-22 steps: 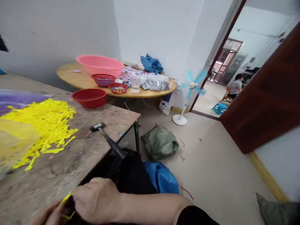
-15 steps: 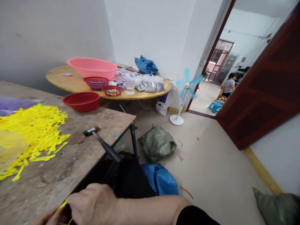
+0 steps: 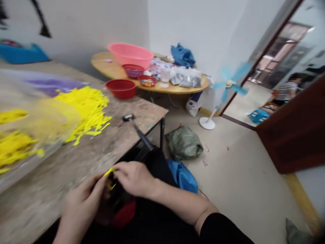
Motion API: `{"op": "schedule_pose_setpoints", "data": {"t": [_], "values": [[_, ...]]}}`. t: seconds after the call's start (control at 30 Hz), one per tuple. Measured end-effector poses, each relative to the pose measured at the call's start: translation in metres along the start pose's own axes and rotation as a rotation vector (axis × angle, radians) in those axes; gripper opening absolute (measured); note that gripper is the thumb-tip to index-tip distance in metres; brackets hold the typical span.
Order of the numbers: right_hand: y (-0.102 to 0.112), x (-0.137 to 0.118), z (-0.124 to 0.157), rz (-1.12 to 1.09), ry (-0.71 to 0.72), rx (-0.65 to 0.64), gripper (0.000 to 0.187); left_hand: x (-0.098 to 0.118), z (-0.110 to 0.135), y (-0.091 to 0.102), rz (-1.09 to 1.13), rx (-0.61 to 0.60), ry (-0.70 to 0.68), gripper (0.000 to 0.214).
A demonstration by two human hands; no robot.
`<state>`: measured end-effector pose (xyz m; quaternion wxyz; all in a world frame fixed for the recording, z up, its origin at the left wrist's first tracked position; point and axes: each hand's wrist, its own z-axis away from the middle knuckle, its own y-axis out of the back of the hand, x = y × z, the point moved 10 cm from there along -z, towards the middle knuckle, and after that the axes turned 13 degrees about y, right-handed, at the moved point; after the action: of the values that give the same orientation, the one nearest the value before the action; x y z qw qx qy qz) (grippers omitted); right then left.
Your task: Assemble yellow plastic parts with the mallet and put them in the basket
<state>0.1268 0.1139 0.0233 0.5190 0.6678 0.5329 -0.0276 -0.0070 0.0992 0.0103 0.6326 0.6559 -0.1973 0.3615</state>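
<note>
My left hand [image 3: 81, 200] and my right hand [image 3: 133, 178] meet at the near edge of a worn wooden table [image 3: 83, 159]. Both are closed in a pinch on a small yellow plastic piece [image 3: 109, 176] held between them. Under the hands I see something red [image 3: 124, 214], blurred, on my dark lap. A big heap of yellow plastic pieces [image 3: 83, 110] lies on the table to the upper left. A hammer [image 3: 137, 130] rests at the table's right edge with its handle hanging past the edge.
A red bowl [image 3: 121, 88] sits at the table's far corner. Behind stands a round table [image 3: 152, 86] with a pink basin [image 3: 130, 55]. Green bag [image 3: 184, 144] and blue bag [image 3: 182, 176] lie on the floor. A fan [image 3: 223, 91] stands by the doorway; a person [image 3: 285, 91] sits beyond.
The view has swung down and to the left, so both hands now show higher in the picture. They still pinch the yellow piece together.
</note>
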Motion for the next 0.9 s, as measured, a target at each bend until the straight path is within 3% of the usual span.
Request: {"op": "schedule_pose_setpoints", "data": {"t": [0.07, 0.17, 0.5, 0.67, 0.9], "values": [[0.005, 0.004, 0.006, -0.156, -0.039, 0.051, 0.025, 0.004, 0.009, 0.004, 0.153, 0.008, 0.073, 0.036], [0.007, 0.012, 0.011, -0.336, -0.079, 0.110, 0.028, 0.011, 0.016, -0.006, 0.285, -0.075, 0.123, 0.034], [0.003, 0.018, 0.015, -0.447, -0.089, 0.128, 0.025, 0.004, 0.022, -0.019, 0.455, -0.163, 0.163, 0.027], [0.002, 0.013, 0.013, -0.397, -0.042, 0.099, 0.025, 0.001, 0.022, -0.016, 0.438, -0.148, 0.151, 0.027], [0.003, -0.005, 0.015, -0.105, 0.099, 0.084, 0.032, 0.009, 0.025, -0.012, 0.364, -0.090, 0.085, 0.026]]}}
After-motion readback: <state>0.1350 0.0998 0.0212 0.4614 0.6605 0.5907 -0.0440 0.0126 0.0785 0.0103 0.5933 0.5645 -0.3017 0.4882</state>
